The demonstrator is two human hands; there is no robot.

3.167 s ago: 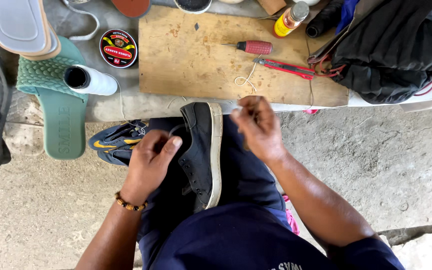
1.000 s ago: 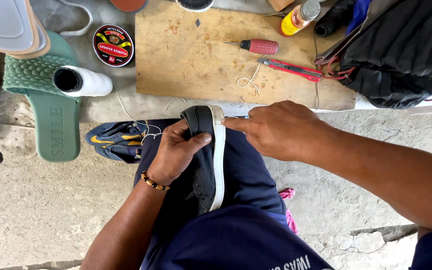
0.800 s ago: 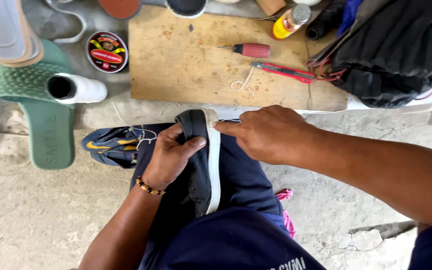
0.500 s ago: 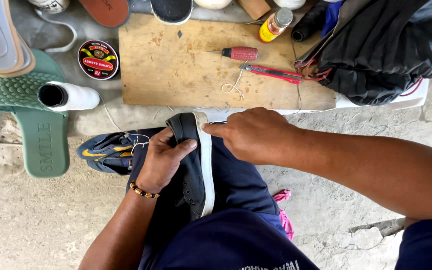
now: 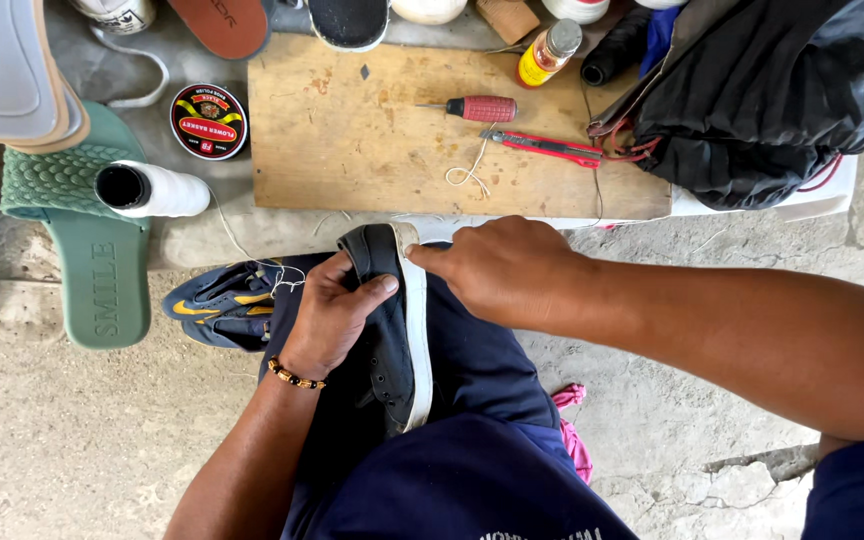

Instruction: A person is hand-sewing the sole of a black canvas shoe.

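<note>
Filling the twelve o'clock part of the view, a wooden board (image 5: 372, 140) carries a red-handled awl (image 5: 482, 108) and a red cutter (image 5: 552, 147). At two o'clock slumps a black bag (image 5: 772, 90). At nine o'clock lies a green sandal (image 5: 102, 270), with a white thread spool (image 5: 152, 190) on it. Dead centre, a dark canvas shoe with a white sole (image 5: 397, 330) rests on the person's lap. The left hand (image 5: 337, 310), at its nine o'clock side, is clamped around the upper. The right hand (image 5: 502, 270), at two o'clock of the shoe, has fingers bunched together against the toe edge; whether they pinch anything cannot be told.
</note>
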